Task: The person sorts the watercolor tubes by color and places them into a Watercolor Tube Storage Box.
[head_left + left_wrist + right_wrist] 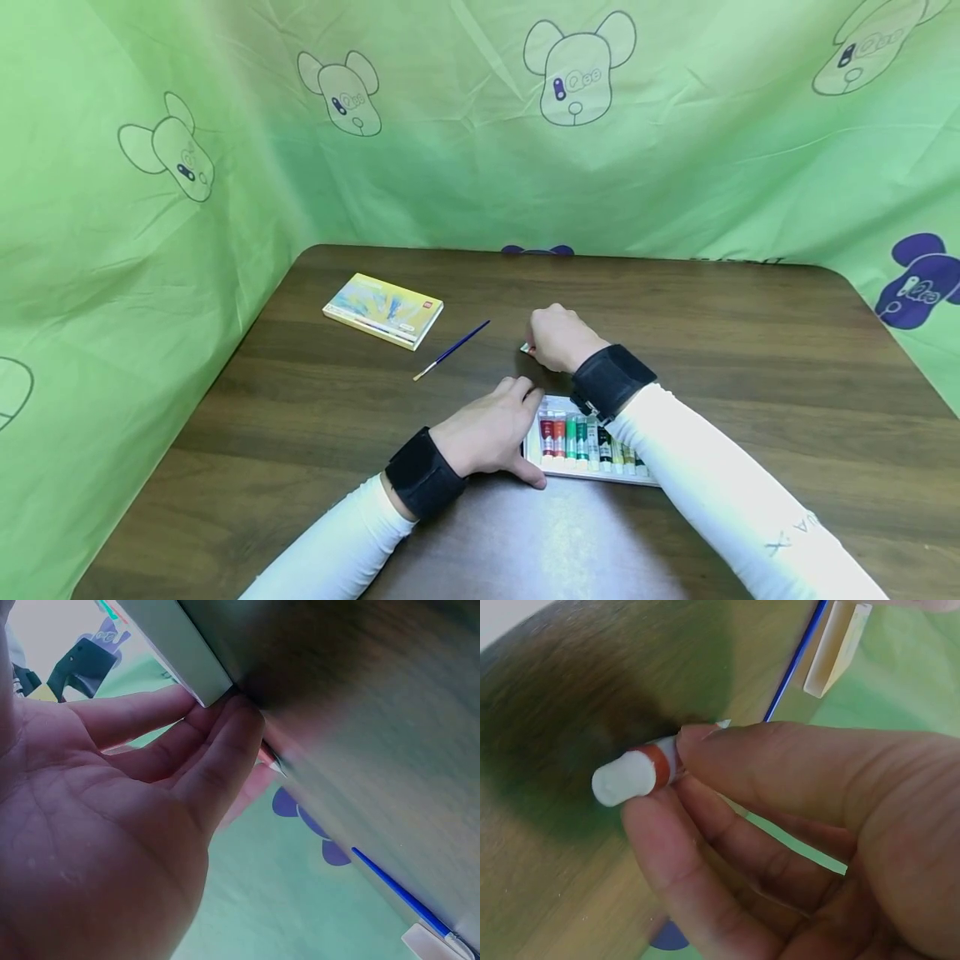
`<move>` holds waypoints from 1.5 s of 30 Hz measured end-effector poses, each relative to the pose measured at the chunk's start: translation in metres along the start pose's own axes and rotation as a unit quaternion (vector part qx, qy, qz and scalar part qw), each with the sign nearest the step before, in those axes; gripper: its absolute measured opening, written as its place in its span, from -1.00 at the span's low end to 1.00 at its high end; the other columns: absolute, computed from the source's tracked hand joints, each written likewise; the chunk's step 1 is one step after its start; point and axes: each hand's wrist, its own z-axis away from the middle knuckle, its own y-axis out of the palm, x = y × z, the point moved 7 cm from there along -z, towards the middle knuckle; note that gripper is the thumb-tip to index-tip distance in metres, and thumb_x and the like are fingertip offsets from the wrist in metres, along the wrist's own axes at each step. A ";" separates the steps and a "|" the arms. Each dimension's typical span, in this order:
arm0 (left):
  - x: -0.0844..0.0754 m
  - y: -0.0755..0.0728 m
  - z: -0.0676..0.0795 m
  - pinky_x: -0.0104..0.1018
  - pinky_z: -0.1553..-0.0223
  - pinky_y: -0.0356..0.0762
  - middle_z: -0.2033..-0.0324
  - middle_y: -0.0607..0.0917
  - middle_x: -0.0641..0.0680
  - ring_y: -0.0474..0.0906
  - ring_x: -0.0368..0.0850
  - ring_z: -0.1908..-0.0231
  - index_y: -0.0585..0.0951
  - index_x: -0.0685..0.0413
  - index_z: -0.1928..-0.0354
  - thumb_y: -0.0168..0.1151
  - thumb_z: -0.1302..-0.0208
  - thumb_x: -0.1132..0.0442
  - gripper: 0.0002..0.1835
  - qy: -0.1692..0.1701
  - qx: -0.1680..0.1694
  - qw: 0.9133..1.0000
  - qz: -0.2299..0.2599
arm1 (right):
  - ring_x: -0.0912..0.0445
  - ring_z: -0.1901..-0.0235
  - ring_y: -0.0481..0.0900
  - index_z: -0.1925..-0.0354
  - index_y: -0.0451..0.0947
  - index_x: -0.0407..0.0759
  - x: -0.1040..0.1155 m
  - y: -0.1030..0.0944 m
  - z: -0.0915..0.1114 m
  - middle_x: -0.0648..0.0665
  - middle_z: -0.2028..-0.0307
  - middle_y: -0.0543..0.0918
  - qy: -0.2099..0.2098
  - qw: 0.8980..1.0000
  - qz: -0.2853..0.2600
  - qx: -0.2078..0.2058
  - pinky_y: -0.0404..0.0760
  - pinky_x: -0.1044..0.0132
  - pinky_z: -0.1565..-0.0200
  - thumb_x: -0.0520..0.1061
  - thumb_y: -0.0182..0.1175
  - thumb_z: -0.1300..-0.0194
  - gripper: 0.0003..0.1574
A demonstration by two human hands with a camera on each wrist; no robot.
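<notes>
Tabletop (750,325), tube (640,772) plainest in right-wrist view

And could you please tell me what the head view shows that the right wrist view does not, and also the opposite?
Only the head view shows the row of paint tubes lying in the tray, and the black wristbands.

Only the right wrist view shows the white cap of the held tube; the head view has it hidden behind the right hand.

Both show that hand holding the tube, the blue brush, the box, the table and the green cloth.
</notes>
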 end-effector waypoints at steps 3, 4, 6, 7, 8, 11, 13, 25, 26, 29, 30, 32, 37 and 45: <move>0.000 0.000 0.001 -0.35 -0.13 0.36 -0.08 0.43 0.09 0.29 -0.09 -0.03 0.34 0.25 -0.30 0.32 0.28 -0.46 0.18 -0.001 -0.001 1.000 0.003 | 0.02 0.39 0.51 0.41 0.64 -0.17 -0.002 0.002 -0.001 -0.11 0.43 0.59 0.003 1.000 0.001 0.008 0.54 0.20 0.31 -0.24 0.20 -0.12 -0.93; 0.000 0.000 0.001 -0.35 -0.13 0.36 -0.08 0.43 0.09 0.29 -0.09 -0.03 0.34 0.25 -0.30 0.33 0.28 -0.46 0.18 -0.002 -0.001 1.000 0.005 | 0.02 0.40 0.51 0.43 0.63 -0.16 -0.002 0.002 -0.001 -0.11 0.44 0.59 0.002 1.000 0.003 0.009 0.53 0.20 0.32 -0.24 0.21 -0.11 -0.94; -0.001 0.000 0.001 -0.35 -0.13 0.36 -0.08 0.43 0.09 0.29 -0.09 -0.03 0.34 0.25 -0.30 0.33 0.29 -0.46 0.18 -0.002 -0.003 1.000 0.006 | 0.02 0.42 0.51 0.46 0.62 -0.15 -0.003 0.003 -0.001 -0.10 0.46 0.59 -0.002 1.000 0.004 0.009 0.53 0.20 0.34 -0.24 0.23 -0.10 -0.95; -0.001 0.000 0.001 -0.35 -0.13 0.36 -0.07 0.44 0.09 0.30 -0.09 -0.03 0.34 0.25 -0.30 0.34 0.29 -0.46 0.18 -0.002 -0.004 1.000 0.007 | 0.02 0.42 0.50 0.48 0.61 -0.14 -0.003 0.003 0.000 -0.09 0.47 0.58 -0.003 1.000 0.003 0.007 0.52 0.21 0.35 -0.23 0.23 -0.10 -0.95; -0.001 -0.001 0.001 -0.35 -0.13 0.36 -0.08 0.44 0.08 0.30 -0.09 -0.03 0.35 0.25 -0.30 0.34 0.30 -0.45 0.18 -0.003 -0.005 1.000 0.008 | 0.03 0.43 0.49 0.49 0.61 -0.13 -0.004 0.003 0.000 -0.09 0.48 0.58 -0.004 1.000 0.002 0.006 0.51 0.21 0.36 -0.23 0.23 -0.09 -0.94; -0.001 -0.001 0.001 -0.35 -0.12 0.36 -0.08 0.44 0.08 0.30 -0.09 -0.03 0.35 0.24 -0.29 0.34 0.30 -0.46 0.18 0.000 -0.009 1.000 0.006 | 0.03 0.48 0.47 0.52 0.59 -0.13 -0.007 0.004 0.003 -0.08 0.50 0.56 0.002 1.000 -0.020 0.006 0.47 0.25 0.42 -0.21 0.24 -0.10 -0.92; -0.001 -0.001 0.001 -0.35 -0.12 0.36 -0.08 0.44 0.08 0.31 -0.09 -0.03 0.35 0.24 -0.29 0.34 0.31 -0.47 0.19 0.001 -0.011 1.000 0.005 | 0.05 0.52 0.46 0.54 0.57 -0.12 -0.010 0.004 0.006 -0.08 0.53 0.55 0.008 0.999 -0.039 0.006 0.44 0.28 0.47 -0.21 0.26 -0.08 -0.91; 0.004 0.003 0.003 -0.35 -0.04 0.41 -0.02 0.45 0.08 0.31 -0.10 0.03 0.39 0.26 -0.25 0.33 0.40 -0.52 0.23 -0.022 -0.019 1.000 0.007 | 0.08 0.50 0.45 0.52 0.57 -0.10 -0.019 0.003 0.028 -0.02 0.53 0.55 0.022 0.996 -0.082 -0.026 0.44 0.26 0.43 -0.19 0.28 0.10 -0.93; 0.004 0.003 0.003 -0.36 -0.03 0.42 -0.01 0.45 0.08 0.31 -0.10 0.04 0.40 0.26 -0.24 0.32 0.40 -0.52 0.22 -0.021 -0.020 1.000 0.006 | 0.09 0.50 0.46 0.50 0.57 -0.10 -0.019 0.002 0.033 0.00 0.54 0.56 0.024 0.995 -0.088 -0.029 0.44 0.25 0.42 -0.18 0.28 0.10 -0.93; 0.004 0.000 0.002 -0.36 0.00 0.42 0.03 0.45 0.07 0.30 -0.11 0.07 0.42 0.24 -0.20 0.31 0.41 -0.54 0.19 -0.014 -0.025 1.000 -0.004 | 0.13 0.52 0.47 0.45 0.62 -0.11 -0.017 -0.002 0.050 0.03 0.54 0.58 0.027 0.992 -0.113 -0.044 0.46 0.26 0.42 -0.18 0.25 0.07 -0.90; 0.004 -0.001 0.001 -0.36 0.00 0.41 0.05 0.46 0.06 0.30 -0.11 0.08 0.43 0.23 -0.18 0.30 0.41 -0.54 0.18 -0.011 -0.028 1.000 -0.009 | 0.14 0.54 0.46 0.42 0.63 -0.12 -0.016 -0.003 0.056 0.03 0.54 0.59 0.029 0.991 -0.121 -0.048 0.46 0.26 0.44 -0.17 0.25 0.05 -0.88; 0.005 -0.002 0.000 -0.36 0.00 0.41 0.07 0.46 0.06 0.30 -0.11 0.10 0.43 0.23 -0.17 0.29 0.41 -0.55 0.18 -0.009 -0.030 0.999 -0.016 | 0.16 0.55 0.46 0.37 0.64 -0.14 -0.013 -0.002 0.066 0.04 0.53 0.58 0.033 0.989 -0.135 -0.057 0.46 0.27 0.45 -0.16 0.25 0.04 -0.83; 0.009 -0.003 0.000 -0.36 0.01 0.41 0.09 0.45 0.04 0.29 -0.12 0.10 0.44 0.22 -0.17 0.31 0.41 -0.54 0.17 -0.015 -0.027 0.999 -0.012 | 0.21 0.55 0.46 0.33 0.65 -0.13 -0.001 0.002 0.085 0.06 0.53 0.56 0.034 0.986 -0.141 -0.082 0.47 0.29 0.46 -0.10 0.26 0.04 -0.76; 0.007 0.001 -0.001 -0.36 0.03 0.40 0.12 0.45 0.03 0.30 -0.11 0.13 0.49 0.18 -0.08 0.31 0.40 -0.53 0.09 -0.004 -0.036 0.999 -0.018 | 0.23 0.55 0.43 0.31 0.64 -0.16 0.012 0.012 0.106 0.10 0.57 0.52 0.031 0.984 -0.141 -0.103 0.45 0.31 0.47 -0.17 0.23 0.11 -0.72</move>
